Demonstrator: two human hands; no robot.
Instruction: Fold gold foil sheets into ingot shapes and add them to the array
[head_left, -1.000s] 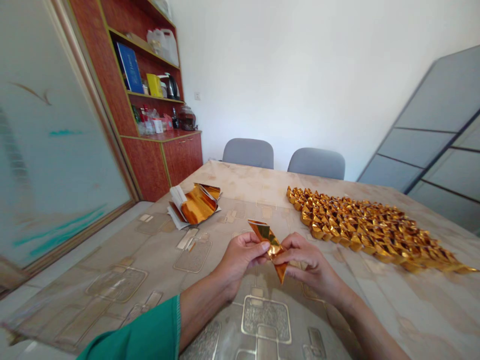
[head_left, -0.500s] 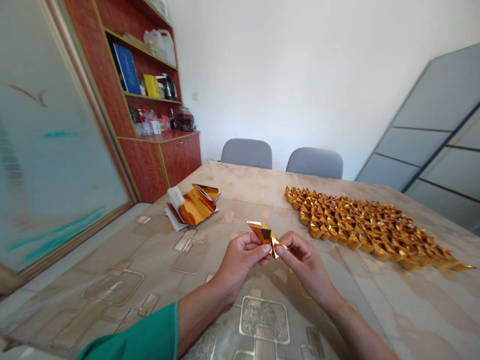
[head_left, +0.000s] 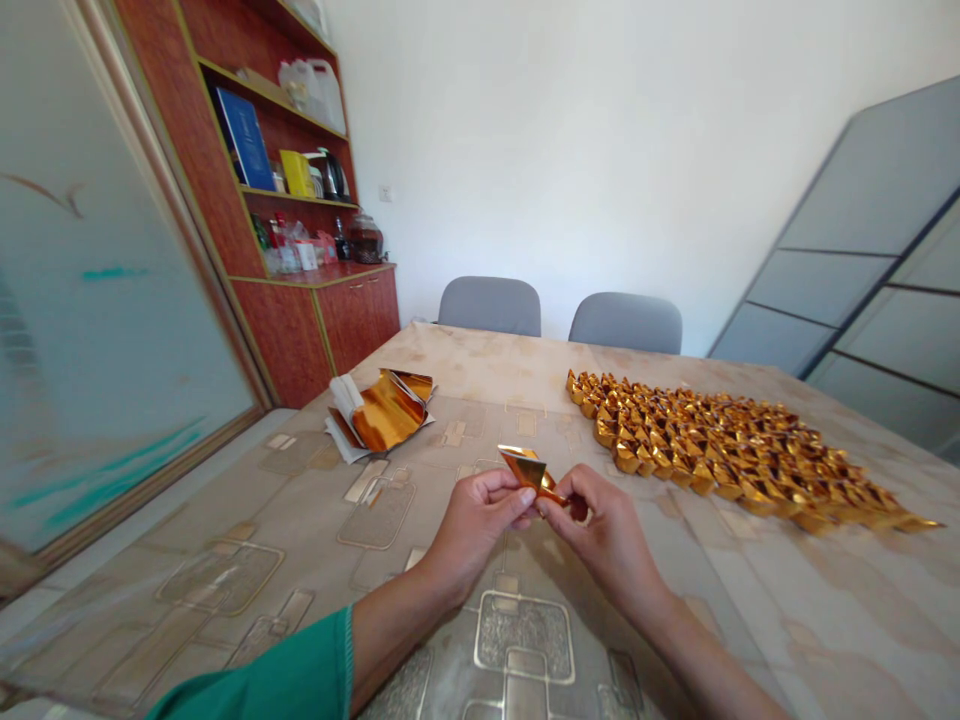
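Between my two hands, above the table, is a small piece of folded gold foil paper (head_left: 525, 468), its pointed end sticking up to the left. My left hand (head_left: 480, 515) pinches its left and lower part between thumb and fingers. From the other side my right hand (head_left: 600, 515) grips the right end, thumb and fingertips pressed on the fold. The fingers hide the lower part of the paper. To the right stand rows of folded gold paper ingots (head_left: 720, 435). On the left lies a stack of gold foil sheets (head_left: 390, 410), with white backing showing at its edges.
A patterned cover lies on the table (head_left: 420, 640). Two grey chairs (head_left: 489, 305) stand at the far edge. Behind on the left is a reddish wooden cabinet (head_left: 300, 330) with bottles, a kettle (head_left: 330, 175) and a blue folder (head_left: 247, 140). A frosted glass door (head_left: 112, 300) stands at left.
The right end of the foil paper is now folded down flatter between my fingertips. My right hand has turned slightly and its fingers curl closer. The view has shifted a little.
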